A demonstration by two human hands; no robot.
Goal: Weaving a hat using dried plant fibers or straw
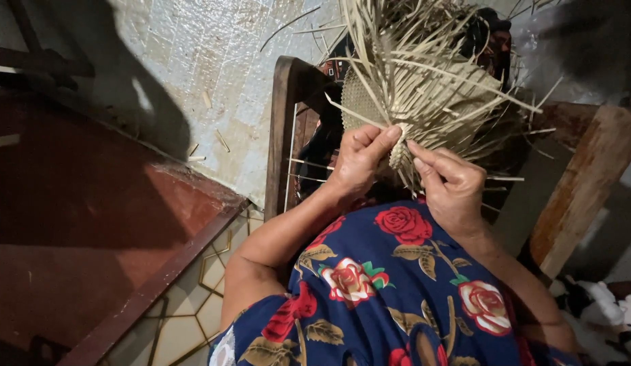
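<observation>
The left hand (pixel 359 159) and right hand (pixel 451 183) pinch the edge of a half-woven straw mat (pixel 403 102), fingers closed on its strips, above the lap. A woven patch is finished; many loose strips (pixel 451 68) remain unwoven.

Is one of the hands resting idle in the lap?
No, the left hand and right hand both pinch the woven straw piece.

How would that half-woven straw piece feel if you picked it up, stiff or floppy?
Probably light: the woven straw piece is thin strips held up by fingertips alone. The woven patch likely flexes yet keeps its shape, while the loose ends stick out straight, so they seem springy. The left hand and right hand pinch its lower edge.
</observation>
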